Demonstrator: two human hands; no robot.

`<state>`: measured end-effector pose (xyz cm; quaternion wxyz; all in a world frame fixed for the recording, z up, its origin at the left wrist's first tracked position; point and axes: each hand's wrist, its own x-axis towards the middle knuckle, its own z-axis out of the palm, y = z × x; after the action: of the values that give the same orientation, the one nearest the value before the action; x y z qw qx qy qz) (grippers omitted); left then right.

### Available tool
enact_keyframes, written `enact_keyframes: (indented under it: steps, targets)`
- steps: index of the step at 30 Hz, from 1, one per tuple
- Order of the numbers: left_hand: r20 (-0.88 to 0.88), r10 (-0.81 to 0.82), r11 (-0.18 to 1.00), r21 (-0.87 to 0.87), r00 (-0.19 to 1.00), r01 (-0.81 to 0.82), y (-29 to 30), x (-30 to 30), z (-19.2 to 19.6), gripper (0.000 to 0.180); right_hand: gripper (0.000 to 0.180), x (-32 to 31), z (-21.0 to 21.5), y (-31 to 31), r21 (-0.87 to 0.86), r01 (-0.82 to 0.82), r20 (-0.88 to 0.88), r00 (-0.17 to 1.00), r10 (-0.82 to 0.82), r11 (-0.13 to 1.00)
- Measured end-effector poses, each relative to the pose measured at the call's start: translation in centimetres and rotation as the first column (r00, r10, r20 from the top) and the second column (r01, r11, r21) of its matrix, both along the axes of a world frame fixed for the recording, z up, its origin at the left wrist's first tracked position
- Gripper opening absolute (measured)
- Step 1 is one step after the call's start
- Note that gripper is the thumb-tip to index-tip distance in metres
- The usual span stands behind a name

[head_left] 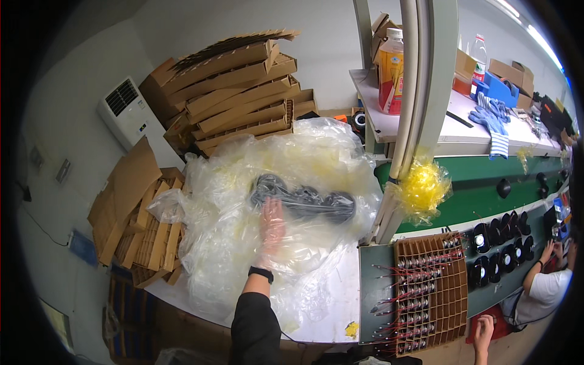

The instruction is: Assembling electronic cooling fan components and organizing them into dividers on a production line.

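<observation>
My left hand (272, 224), in a black sleeve and dark wristband, lies in or under a large crumpled clear plastic bag (225, 237). Its fingers stretch forward, touching or very near the leftmost of a row of black round parts (304, 198). The film blurs both the fingertips and the parts, so their kind is hard to make out. At the lower right my right hand (483, 330) is apart from everything, fingers loosely bent, holding nothing visible. Nearest to it is a cardboard divider tray (450, 292) of small metal parts with red wires.
Cardboard dividers (243, 91) are stacked behind the bag, with more cardboard (131, 207) to its left. A grey post (420, 91) stands at the white table's right, yellow plastic film (423, 188) tied to it. Black round parts (502, 258) and a co-worker (541, 292) are farther right.
</observation>
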<state>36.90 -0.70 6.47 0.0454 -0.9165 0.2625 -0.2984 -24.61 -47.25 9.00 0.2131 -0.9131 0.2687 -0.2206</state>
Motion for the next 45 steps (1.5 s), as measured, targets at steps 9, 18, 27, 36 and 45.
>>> enact_keyframes:
  steps: [9,18,27,36,45]
  targets:
    - [0.064,-0.057,0.991,0.123,0.996,0.049,2.9,3.0,0.2,0.069,0.008,1.5,0.8,0.3,0.043,-0.027,0.015,1.0,0.026,0.999]
    - [-0.37,-0.096,0.992,-0.117,0.924,0.056,5.0,-14.8,-0.6,0.057,0.012,9.1,3.3,2.2,0.013,-0.294,0.028,0.955,0.294,0.956]
    - [-0.514,-0.14,0.729,-0.632,0.847,-0.263,10.1,-29.4,-5.0,0.034,0.016,19.5,4.6,6.5,0.109,-0.639,-0.043,0.762,0.646,0.761]
    - [-0.658,-0.052,-0.032,-0.751,0.752,-0.659,8.5,-39.9,-2.2,0.038,0.012,22.0,2.7,13.0,0.196,-0.866,-0.022,0.465,0.885,0.46]
    - [-0.625,-0.072,0.193,-0.774,0.778,-0.603,3.8,-42.0,-1.7,0.038,0.06,26.9,2.2,29.3,0.042,-0.989,0.087,0.146,0.985,0.143]
